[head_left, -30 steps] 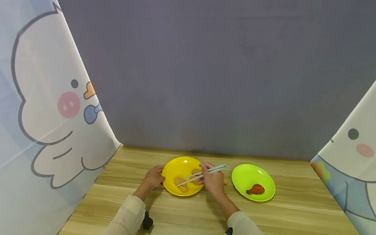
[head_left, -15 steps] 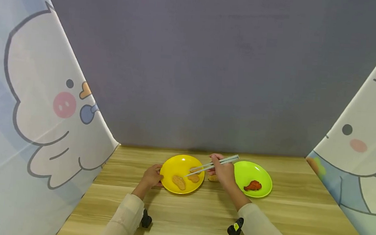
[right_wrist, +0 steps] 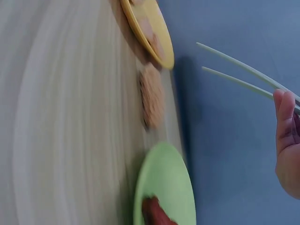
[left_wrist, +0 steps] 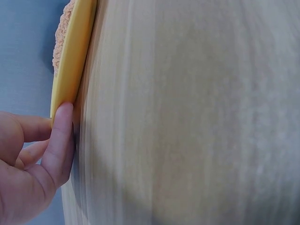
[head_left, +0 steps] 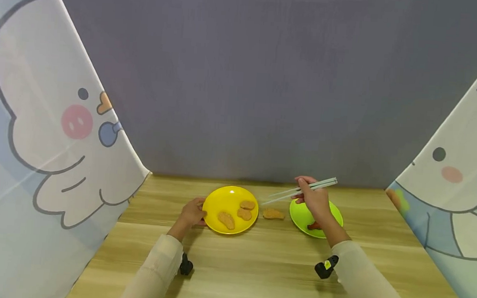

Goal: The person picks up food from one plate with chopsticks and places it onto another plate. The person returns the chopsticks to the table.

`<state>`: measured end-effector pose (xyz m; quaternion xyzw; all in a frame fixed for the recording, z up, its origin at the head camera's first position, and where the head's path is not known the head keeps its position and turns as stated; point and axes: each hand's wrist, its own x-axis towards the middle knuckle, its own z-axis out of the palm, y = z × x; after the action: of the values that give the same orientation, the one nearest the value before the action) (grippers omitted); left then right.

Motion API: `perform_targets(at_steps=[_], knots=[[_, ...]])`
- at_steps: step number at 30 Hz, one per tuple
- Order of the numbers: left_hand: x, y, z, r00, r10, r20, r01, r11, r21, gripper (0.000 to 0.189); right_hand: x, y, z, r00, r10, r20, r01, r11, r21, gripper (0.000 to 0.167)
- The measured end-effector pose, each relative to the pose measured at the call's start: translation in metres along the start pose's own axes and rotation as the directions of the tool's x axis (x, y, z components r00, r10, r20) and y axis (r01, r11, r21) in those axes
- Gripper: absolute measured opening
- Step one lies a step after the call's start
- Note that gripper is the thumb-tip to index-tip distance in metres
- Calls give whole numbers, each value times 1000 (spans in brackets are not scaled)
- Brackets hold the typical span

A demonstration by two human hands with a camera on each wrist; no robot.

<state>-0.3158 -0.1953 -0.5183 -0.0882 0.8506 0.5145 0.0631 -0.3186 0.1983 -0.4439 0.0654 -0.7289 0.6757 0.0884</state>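
My left hand (head_left: 193,212) pinches the left rim of a yellow plate (head_left: 218,198), thumb and fingers at its edge in the left wrist view. Three light-brown breaded nuggets lie on that plate, one nugget (head_left: 226,220) nearer the front. My right hand (head_left: 313,196) holds a pair of pale chopsticks (head_left: 278,197) in the air, their tips apart with nothing between them. Under the chopsticks, another breaded nugget (head_left: 273,214) lies on the table between the plates. A green plate (head_left: 299,214) sits below my right hand, bearing a red-brown drumstick (right_wrist: 157,212) partly hidden by my wrist in the head view.
The wood-grain table (head_left: 238,269) stretches toward me in front of the plates. A grey backdrop (head_left: 243,84) rises at its far edge. Cartoon-printed panels (head_left: 50,108) flank both sides.
My right hand has risen and moved right with the chopsticks, from above the yellow plate to over the green one. The nugget between the plates has come into full view. My left hand keeps its grip.
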Motion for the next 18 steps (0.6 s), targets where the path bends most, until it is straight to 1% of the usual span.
perform_targets(at_steps=[2,4,7,9,11,14,18], knots=[[1,1,-1,1000,1,0,-1,1000,3,55,1,-3,-12,1000,-14,11,14,1000,0,31],[3,1,-1,1000,6,1,-6,1000,5,55,0,-11,-23,1000,-10,20,10,1000,-5,23],[3,3,-1,1000,20,1,-20,1000,3,55,-1,-15,-40,999,-6,37,7,1000,-5,16],[1,3,-2,1000,21,1,-21,1000,-3,55,-1,-14,-51,999,-9,49,9,1000,-8,16],[-1,4,-3,1000,21,4,-21,1000,-10,55,2,-7,-63,997,-27,65,28,1000,-4,16],[-2,4,-4,1000,14,5,-13,1000,-21,55,2,-4,-76,996,-36,84,38,999,-14,17],[-3,4,-4,1000,5,6,-5,1000,-28,54,-1,-5,-88,994,-21,110,31,995,-90,16]])
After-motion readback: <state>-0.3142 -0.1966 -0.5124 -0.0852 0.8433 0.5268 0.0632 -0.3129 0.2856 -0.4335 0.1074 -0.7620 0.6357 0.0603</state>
